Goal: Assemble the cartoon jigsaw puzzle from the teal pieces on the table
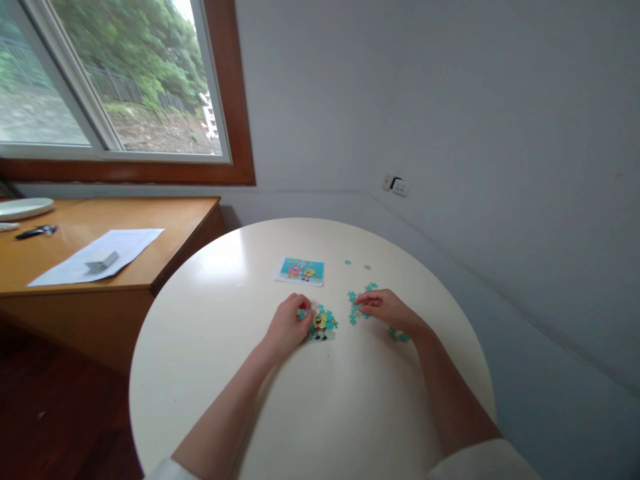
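Observation:
A partly joined jigsaw puzzle [323, 325] with a yellow cartoon figure on teal lies on the round white table [300, 427]. My left hand [291, 321] rests over its left side, fingers curled and thumb close to them; whatever may be in that pinch is hidden. To the right, my right hand [384, 308] hovers at a cluster of loose teal jigsaw pieces [353, 313], thumb and forefinger slightly apart at the pieces. More pieces [399, 335] lie beneath my right wrist. A picture card [302, 271] with two cartoon figures sits behind the puzzle.
Two single pieces lie farther back, one teal [347, 262] and one greyish [367, 267]. A wooden desk [190, 233] at the left bears paper [135, 241], a small white box [101, 260] and a black object [36, 232]. Sockets [401, 187] are on the wall.

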The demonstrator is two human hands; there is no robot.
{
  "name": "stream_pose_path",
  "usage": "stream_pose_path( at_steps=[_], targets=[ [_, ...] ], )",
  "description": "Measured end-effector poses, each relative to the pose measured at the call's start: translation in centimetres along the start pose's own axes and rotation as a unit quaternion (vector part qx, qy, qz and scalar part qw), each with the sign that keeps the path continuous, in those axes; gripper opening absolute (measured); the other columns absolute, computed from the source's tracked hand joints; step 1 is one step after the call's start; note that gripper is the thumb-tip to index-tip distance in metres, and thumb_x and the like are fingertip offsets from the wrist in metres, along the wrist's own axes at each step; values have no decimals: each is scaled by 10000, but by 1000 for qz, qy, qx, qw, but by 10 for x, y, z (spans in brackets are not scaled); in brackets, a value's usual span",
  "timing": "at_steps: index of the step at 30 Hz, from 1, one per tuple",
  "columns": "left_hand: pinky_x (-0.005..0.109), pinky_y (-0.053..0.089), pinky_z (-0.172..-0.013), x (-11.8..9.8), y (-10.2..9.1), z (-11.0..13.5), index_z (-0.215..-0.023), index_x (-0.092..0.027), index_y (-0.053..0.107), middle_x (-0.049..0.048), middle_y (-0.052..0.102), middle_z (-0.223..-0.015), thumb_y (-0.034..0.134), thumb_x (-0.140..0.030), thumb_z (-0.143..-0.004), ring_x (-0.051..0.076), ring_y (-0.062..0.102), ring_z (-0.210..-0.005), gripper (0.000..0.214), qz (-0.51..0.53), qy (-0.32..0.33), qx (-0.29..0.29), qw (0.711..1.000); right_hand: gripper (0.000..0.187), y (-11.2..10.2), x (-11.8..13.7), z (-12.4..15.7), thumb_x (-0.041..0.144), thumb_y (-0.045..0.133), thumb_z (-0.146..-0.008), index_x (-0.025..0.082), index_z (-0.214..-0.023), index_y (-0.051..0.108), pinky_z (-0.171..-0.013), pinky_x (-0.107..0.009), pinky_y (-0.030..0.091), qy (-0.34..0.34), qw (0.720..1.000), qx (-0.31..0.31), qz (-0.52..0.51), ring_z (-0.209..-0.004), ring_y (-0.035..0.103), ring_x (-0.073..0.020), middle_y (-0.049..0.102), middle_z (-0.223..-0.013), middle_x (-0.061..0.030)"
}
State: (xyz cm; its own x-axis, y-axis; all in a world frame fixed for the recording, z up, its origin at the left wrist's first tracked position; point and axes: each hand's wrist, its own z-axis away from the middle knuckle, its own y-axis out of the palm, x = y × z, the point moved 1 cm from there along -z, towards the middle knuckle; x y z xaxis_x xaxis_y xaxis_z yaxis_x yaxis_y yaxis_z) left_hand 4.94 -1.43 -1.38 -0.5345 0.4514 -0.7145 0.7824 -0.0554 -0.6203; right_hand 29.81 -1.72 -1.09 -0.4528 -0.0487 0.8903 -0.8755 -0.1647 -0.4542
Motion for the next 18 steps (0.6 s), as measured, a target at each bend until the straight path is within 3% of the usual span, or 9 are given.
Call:
stream_pose_path(
  at_steps=[2,4,6,8,13,18],
  targets=[
    [368,358,-913,-5,2,4,-934,-195,563,84,581,-1067,501,-272,-735,205,512,-1010,222,-41,44,62,996,328,2,-2,-1,371,665,-597,134,-824,662,-680,-288,459,15,1000,0,-8,-714,602,-169,657,-734,-53],
    [459,207,-1033,-5,4,6,-1098,-211,521,100,482,-1265,505,-291,-745,238,395,-1195,362,-85,61,120,987,358,4,-1,-2,380,680,-577,135,-838,666,-693,-298,464,27,999,6,-18,-729,613,-182,673,-752,-60],
    [508,116,-1055,-3,4,8,-1187,-215,467,97,416,-1337,484,-292,-760,246,314,-1264,434,-118,57,164,978,370,7,2,-1,385,688,-562,137,-837,670,-707,-303,467,33,999,20,-24,-728,621,-185,681,-747,-57],
    [518,115,-1056,-1,4,8,-1218,-209,444,91,411,-1346,449,-265,-776,238,297,-1278,446,-133,48,188,972,346,12,8,0,383,678,-575,135,-816,668,-705,-300,469,30,999,36,-22,-692,623,-173,678,-691,-47],
    [480,156,-1060,8,4,6,-1164,-219,504,61,445,-1325,365,-208,-805,205,336,-1259,385,-126,41,185,974,239,27,25,4,374,624,-634,137,-662,616,-555,-252,453,19,997,73,-4,-504,568,-115,638,-567,-23],
    [471,148,-1058,17,8,3,-1122,-223,547,70,515,-1258,365,-193,-801,209,392,-1220,370,-33,19,147,988,243,38,32,4,383,620,-638,146,-614,570,-494,-231,432,11,995,99,-20,-460,549,-104,617,-531,-10]
  ],
)
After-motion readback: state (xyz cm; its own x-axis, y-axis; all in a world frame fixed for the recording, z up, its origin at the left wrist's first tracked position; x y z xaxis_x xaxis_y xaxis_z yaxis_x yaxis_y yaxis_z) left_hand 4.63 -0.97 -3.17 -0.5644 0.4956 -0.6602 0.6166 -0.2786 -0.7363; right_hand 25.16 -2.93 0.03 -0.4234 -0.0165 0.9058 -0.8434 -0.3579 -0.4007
